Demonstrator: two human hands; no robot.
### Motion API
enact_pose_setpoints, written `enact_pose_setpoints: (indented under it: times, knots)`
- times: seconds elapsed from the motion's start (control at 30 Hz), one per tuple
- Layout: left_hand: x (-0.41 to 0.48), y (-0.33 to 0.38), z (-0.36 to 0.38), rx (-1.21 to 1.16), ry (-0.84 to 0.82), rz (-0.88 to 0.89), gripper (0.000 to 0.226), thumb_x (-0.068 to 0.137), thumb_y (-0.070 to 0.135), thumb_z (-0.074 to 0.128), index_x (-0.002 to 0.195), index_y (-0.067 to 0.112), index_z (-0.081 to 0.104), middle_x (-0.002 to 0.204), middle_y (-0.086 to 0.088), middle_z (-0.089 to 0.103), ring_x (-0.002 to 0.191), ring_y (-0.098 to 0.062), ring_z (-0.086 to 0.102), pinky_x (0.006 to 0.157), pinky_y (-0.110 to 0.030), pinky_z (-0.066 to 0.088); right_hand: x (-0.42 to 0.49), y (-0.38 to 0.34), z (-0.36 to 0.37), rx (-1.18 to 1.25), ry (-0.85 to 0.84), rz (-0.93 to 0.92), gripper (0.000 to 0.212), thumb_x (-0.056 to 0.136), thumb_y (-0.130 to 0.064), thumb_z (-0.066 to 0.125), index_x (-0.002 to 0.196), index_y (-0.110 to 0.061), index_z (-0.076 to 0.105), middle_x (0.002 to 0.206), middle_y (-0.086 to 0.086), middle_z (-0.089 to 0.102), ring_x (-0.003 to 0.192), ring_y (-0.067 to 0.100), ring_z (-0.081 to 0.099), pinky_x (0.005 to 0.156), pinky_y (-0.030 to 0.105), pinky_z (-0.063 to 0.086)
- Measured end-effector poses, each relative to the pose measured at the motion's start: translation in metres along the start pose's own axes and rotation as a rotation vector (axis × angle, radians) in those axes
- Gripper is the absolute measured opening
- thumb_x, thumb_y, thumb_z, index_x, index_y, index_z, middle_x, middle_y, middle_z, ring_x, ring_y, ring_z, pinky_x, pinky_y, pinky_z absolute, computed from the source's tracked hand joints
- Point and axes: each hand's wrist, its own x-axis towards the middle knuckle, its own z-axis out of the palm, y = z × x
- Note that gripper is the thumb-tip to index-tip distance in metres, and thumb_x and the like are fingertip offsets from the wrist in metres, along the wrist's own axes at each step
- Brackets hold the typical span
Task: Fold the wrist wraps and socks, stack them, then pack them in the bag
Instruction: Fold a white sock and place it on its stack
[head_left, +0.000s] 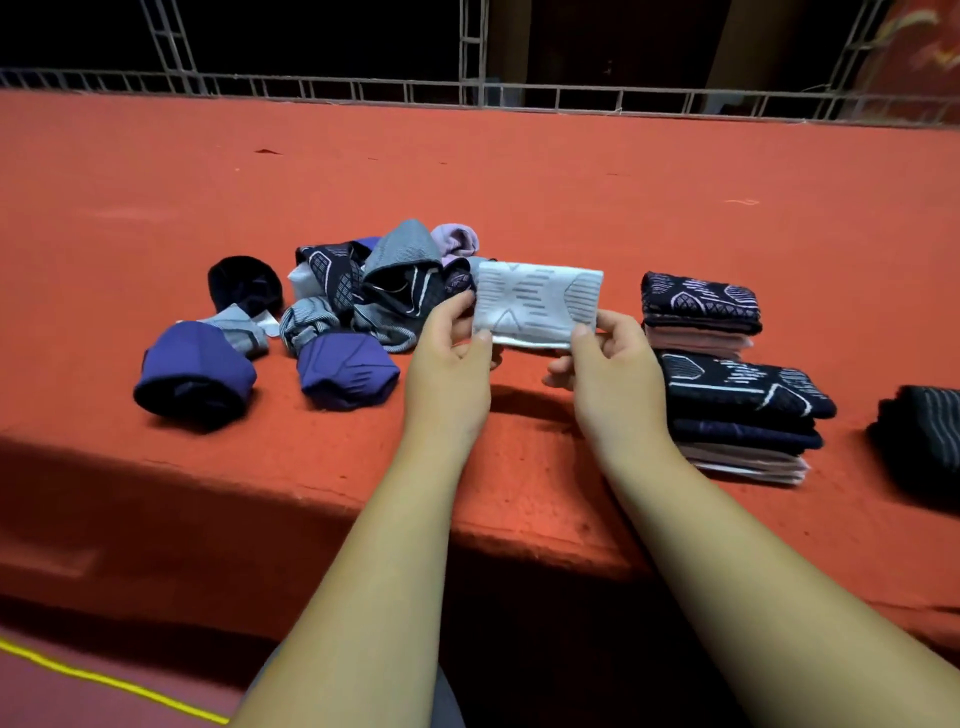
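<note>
A folded pale blue sock with grey grip marks is held up above the red table. My left hand pinches its left end and my right hand pinches its right end. Left of it lies a loose pile of unfolded dark, grey and lilac socks, plus two purple pieces and a black one. To the right stand two stacks of folded pieces, a far stack and a taller near stack.
A dark striped fabric item lies at the right edge of the view. The table's front edge runs across below my wrists. A metal railing borders the far side. A yellow line marks the floor at the lower left.
</note>
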Motion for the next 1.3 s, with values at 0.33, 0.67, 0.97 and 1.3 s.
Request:
enact_pose_setpoints:
  times: [0.33, 0.67, 0.97, 1.3]
  knots:
    - [0.049, 0.0, 0.028, 0.066, -0.181, 0.048, 0.043, 0.1, 0.001, 0.053, 0.136, 0.021, 0.063, 0.136, 0.004, 0.068, 0.12, 0.0, 0.065, 0.102, -0.021, 0.051, 0.055, 0.018, 0.017, -0.035, 0.235, -0.065, 0.013, 0.105, -0.026, 0.056, 0.115, -0.03, 0.048, 0.073, -0.002, 0.075, 0.062, 0.015, 0.074, 0.077, 0.044, 0.06]
    - [0.058, -0.034, 0.05, 0.32, -0.272, 0.02, 0.057, 0.079, 0.012, 0.046, 0.132, 0.018, 0.067, 0.138, 0.007, 0.062, 0.133, -0.013, 0.059, 0.12, -0.04, 0.043, 0.079, 0.056, 0.015, -0.315, 0.178, -0.003, 0.023, 0.107, -0.021, 0.052, 0.127, -0.024, 0.063, 0.119, -0.004, 0.068, 0.104, 0.013, 0.061, 0.081, 0.024, 0.037]
    - [0.044, -0.03, 0.043, 0.439, -0.338, -0.191, 0.061, 0.086, 0.009, 0.051, 0.145, 0.021, 0.061, 0.152, 0.002, 0.053, 0.135, -0.013, 0.056, 0.119, -0.038, 0.042, 0.065, 0.047, 0.013, -0.38, 0.086, 0.02, 0.057, 0.095, -0.007, 0.056, 0.151, -0.017, 0.05, 0.146, 0.006, 0.044, 0.113, 0.01, 0.047, 0.086, 0.008, 0.025]
    - [0.037, -0.018, 0.035, 0.369, -0.175, -0.249, 0.036, 0.087, 0.014, 0.06, 0.12, 0.028, 0.064, 0.119, 0.008, 0.07, 0.109, -0.023, 0.07, 0.101, -0.046, 0.056, 0.045, 0.039, 0.012, -0.396, 0.092, -0.002, 0.019, 0.091, -0.01, 0.057, 0.105, -0.023, 0.058, 0.115, 0.001, 0.049, 0.081, 0.016, 0.055, 0.076, 0.032, 0.038]
